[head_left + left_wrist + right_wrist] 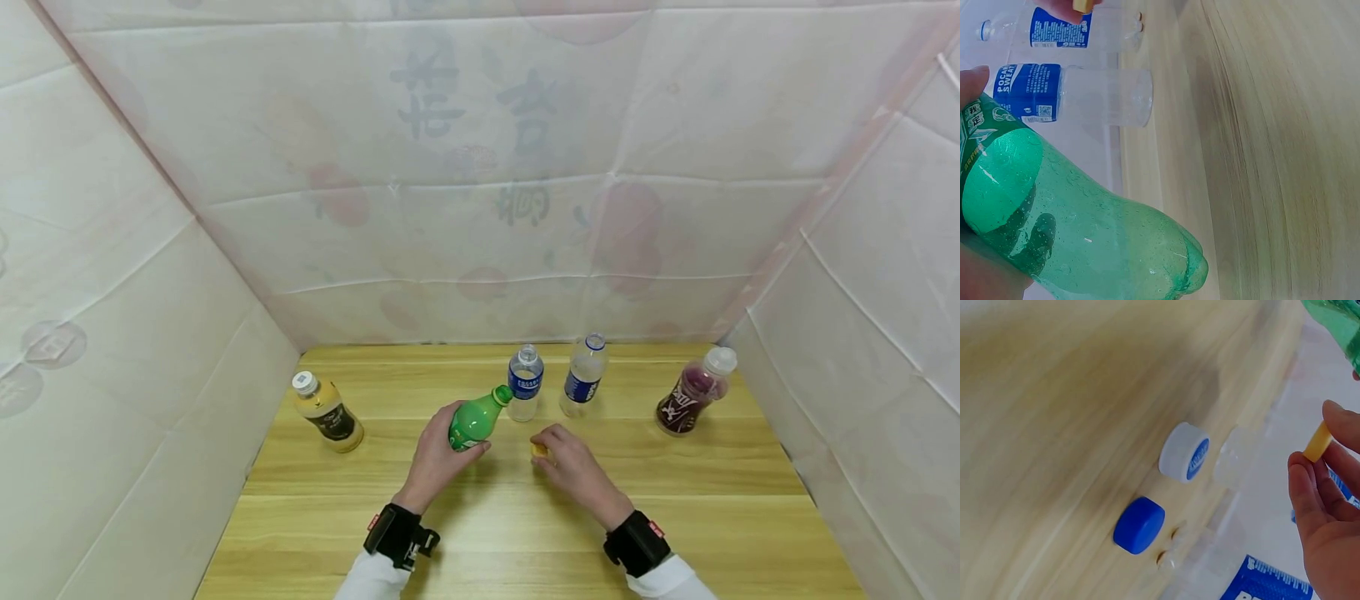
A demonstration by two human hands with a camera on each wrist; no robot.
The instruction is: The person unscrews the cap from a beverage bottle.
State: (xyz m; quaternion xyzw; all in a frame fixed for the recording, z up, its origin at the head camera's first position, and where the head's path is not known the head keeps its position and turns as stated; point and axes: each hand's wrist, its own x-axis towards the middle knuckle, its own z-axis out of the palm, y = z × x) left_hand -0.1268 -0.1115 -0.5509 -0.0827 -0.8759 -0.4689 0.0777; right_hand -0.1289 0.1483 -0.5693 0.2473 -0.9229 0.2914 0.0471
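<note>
My left hand [435,458] grips a green plastic bottle [472,421] by its body. The bottle is tilted, with its neck leaning up and right beside the left clear bottle; whether they touch I cannot tell. Its lower end [1166,256] is see-through green in the left wrist view. Between thumb and fingers, my right hand [577,468] pinches a small yellow piece [1317,442], whose kind I cannot make out. Behind the hands stand two uncapped clear bottles with blue labels, the left one [525,383] and the right one [585,375].
On the wooden table [495,558] stand a yellow-drink bottle [330,414] at left and a purple-drink bottle [690,396] at right, both white-capped. The right wrist view shows a white cap [1179,453] and a blue cap [1139,525] near the clear bottles. Cloth-covered walls [480,233] enclose the table.
</note>
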